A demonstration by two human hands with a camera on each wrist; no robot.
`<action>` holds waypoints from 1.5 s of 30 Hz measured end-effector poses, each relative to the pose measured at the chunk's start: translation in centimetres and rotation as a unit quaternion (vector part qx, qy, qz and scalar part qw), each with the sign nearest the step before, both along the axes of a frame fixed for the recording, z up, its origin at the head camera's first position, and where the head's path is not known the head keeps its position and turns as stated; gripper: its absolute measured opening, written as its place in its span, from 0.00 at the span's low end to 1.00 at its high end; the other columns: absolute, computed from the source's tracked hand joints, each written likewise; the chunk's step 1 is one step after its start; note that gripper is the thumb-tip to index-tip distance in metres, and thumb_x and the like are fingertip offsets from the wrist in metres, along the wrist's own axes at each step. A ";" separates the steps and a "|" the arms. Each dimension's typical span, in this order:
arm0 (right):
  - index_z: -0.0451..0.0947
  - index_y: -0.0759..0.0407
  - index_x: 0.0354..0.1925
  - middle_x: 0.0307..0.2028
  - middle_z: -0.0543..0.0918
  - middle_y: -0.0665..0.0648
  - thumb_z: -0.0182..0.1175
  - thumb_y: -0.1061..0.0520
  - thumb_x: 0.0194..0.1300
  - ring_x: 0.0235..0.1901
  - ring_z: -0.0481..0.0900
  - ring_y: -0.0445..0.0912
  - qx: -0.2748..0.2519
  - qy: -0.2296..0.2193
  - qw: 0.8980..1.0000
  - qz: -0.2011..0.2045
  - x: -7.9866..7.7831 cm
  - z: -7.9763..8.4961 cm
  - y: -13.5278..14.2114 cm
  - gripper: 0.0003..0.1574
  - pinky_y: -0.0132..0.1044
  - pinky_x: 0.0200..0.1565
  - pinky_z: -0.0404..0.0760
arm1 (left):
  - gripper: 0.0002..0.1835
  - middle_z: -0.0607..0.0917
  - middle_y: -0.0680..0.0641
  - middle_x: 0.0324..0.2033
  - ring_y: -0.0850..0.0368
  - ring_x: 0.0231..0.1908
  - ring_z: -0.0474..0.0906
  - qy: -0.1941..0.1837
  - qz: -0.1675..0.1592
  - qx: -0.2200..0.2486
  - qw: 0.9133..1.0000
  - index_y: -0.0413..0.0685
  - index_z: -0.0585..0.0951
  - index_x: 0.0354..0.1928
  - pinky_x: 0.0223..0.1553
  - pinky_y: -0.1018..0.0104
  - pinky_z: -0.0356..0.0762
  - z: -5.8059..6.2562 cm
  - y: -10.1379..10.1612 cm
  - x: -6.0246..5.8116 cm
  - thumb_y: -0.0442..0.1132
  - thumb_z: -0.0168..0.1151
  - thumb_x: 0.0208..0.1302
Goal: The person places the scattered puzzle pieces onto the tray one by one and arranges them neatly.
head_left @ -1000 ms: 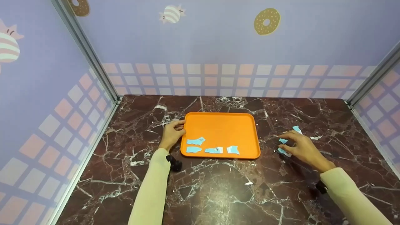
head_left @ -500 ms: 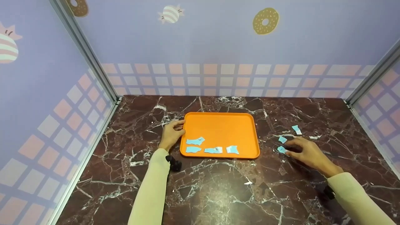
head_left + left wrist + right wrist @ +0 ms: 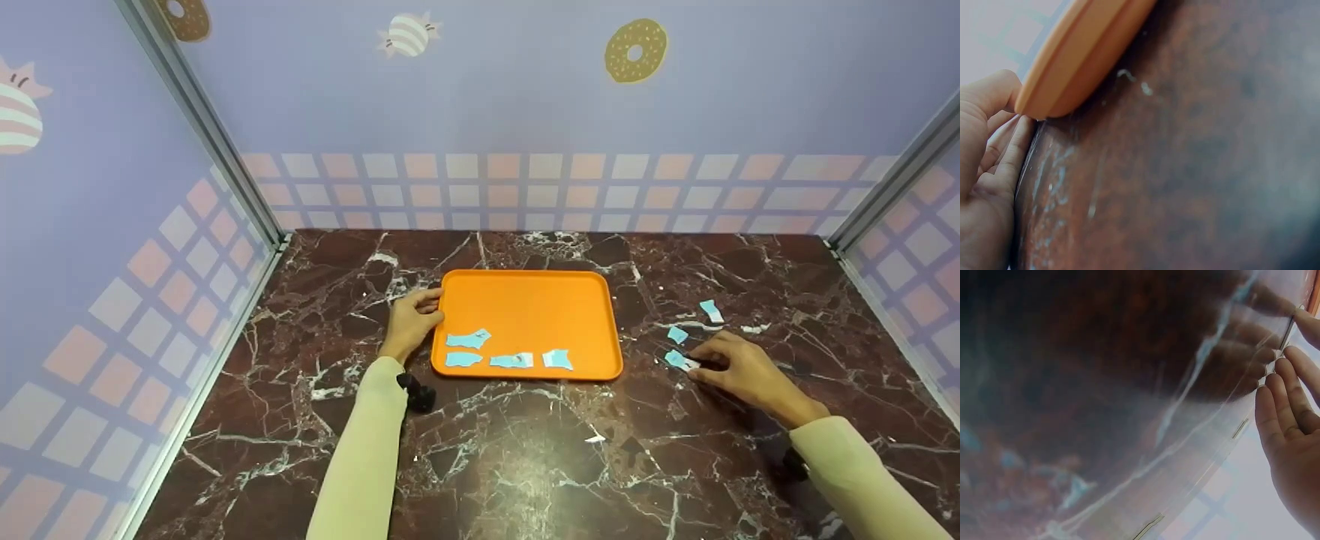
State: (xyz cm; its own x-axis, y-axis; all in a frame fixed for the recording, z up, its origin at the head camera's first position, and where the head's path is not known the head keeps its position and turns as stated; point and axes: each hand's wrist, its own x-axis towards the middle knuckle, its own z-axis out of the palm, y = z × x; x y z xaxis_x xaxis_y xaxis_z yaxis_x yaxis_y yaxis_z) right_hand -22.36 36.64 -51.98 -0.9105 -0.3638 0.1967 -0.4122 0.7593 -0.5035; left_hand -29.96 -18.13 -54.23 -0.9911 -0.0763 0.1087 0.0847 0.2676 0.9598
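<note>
We see an orange tray (image 3: 529,307) lying flat on a dark red marbled table (image 3: 487,465), with the person's left hand (image 3: 411,321) at its left edge. That hand is clamped on the tray's rim: in the left wrist view its bent digits meet the rim, one fingertip lying just under the raised edge. Four torn pieces of blue paper lie in the near part of the tray. In the left corner we find an upper-left scrap (image 3: 466,340) just above a lower-left scrap (image 3: 463,360); farther right along the near rim come a middle scrap (image 3: 508,361) and a right scrap (image 3: 559,360), both partly white

The right hand (image 3: 750,379) is low over the table, right of the tray, its thumb and forefinger apart with a gap between them. Their tips are at the white end of a nearest loose scrap (image 3: 673,358); we cannot tell whether they touch it. Beyond that piece lie a small blue scrap (image 3: 677,334) and a farther blue-and-white scrap (image 3: 709,310). We both see pale yellow sleeves, the left one (image 3: 364,450) beside a black wrist device (image 3: 418,394), and a purple back wall (image 3: 517,90) printed with a doughnut (image 3: 622,64) and a striped candy (image 3: 409,35)
</note>
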 end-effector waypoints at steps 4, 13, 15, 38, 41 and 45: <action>0.89 0.61 0.44 0.37 0.82 0.51 0.78 0.60 0.63 0.37 0.83 0.49 0.001 -0.007 1.000 -0.002 -0.1 0.1 0.0 0.12 0.42 0.40 0.84 | 0.25 0.87 0.36 0.52 0.42 0.53 0.85 0.007 0.000 -0.003 1.000 0.33 0.85 0.61 0.53 0.63 0.84 0.0 0.0 0.0 0.21 0.65 0.59; 0.87 0.62 0.39 0.37 0.82 0.52 0.77 0.65 0.61 0.37 0.83 0.49 -0.014 -0.017 1.000 -0.004 -0.3 0.0 -0.2 0.09 0.36 0.40 0.83 | 0.25 0.86 0.36 0.54 0.42 0.53 0.85 0.003 0.002 0.002 1.000 0.33 0.86 0.60 0.53 0.63 0.85 0.0 0.0 -0.1 0.20 0.64 0.59; 0.87 0.61 0.39 0.37 0.83 0.52 0.77 0.64 0.61 0.37 0.83 0.49 -0.021 -0.019 1.000 -0.003 -0.4 0.0 -0.4 0.09 0.35 0.40 0.83 | 0.25 0.86 0.36 0.54 0.43 0.53 0.85 0.002 0.001 0.003 1.000 0.34 0.86 0.61 0.53 0.62 0.85 -0.1 0.0 -0.1 0.20 0.64 0.59; 0.89 0.60 0.43 0.37 0.86 0.52 0.78 0.67 0.58 0.34 0.84 0.50 -0.068 0.037 0.993 0.093 -2.7 1.4 -6.8 0.13 0.42 0.39 0.87 | 0.25 0.87 0.37 0.52 0.44 0.53 0.85 -0.003 0.001 0.004 1.000 0.35 0.86 0.61 0.52 0.64 0.84 -0.1 0.0 -0.1 0.21 0.64 0.59; 0.89 0.60 0.43 0.39 0.86 0.51 0.78 0.68 0.58 0.36 0.84 0.50 -0.069 0.026 0.992 0.101 -2.9 1.4 -7.6 0.14 0.43 0.40 0.87 | 0.25 0.87 0.37 0.52 0.44 0.52 0.85 -0.001 0.002 0.003 1.000 0.34 0.86 0.61 0.52 0.64 0.84 -0.2 0.0 -0.1 0.21 0.64 0.59; 0.90 0.59 0.44 0.40 0.86 0.51 0.78 0.66 0.59 0.38 0.84 0.50 -0.062 0.025 0.992 0.111 -3.1 1.5 -8.6 0.13 0.46 0.42 0.86 | 0.26 0.88 0.36 0.51 0.43 0.52 0.86 0.003 0.004 0.004 1.000 0.34 0.86 0.60 0.51 0.64 0.85 -0.2 0.0 -0.1 0.20 0.65 0.58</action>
State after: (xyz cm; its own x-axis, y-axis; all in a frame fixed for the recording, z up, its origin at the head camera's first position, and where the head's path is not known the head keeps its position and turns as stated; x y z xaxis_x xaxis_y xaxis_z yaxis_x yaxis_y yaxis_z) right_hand -25.46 28.01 -50.52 -0.7986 -0.5244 0.2954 -0.5892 0.5807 -0.5619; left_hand -30.10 -18.08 -54.46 -0.9899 -0.0860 0.1131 0.0872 0.2604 0.9616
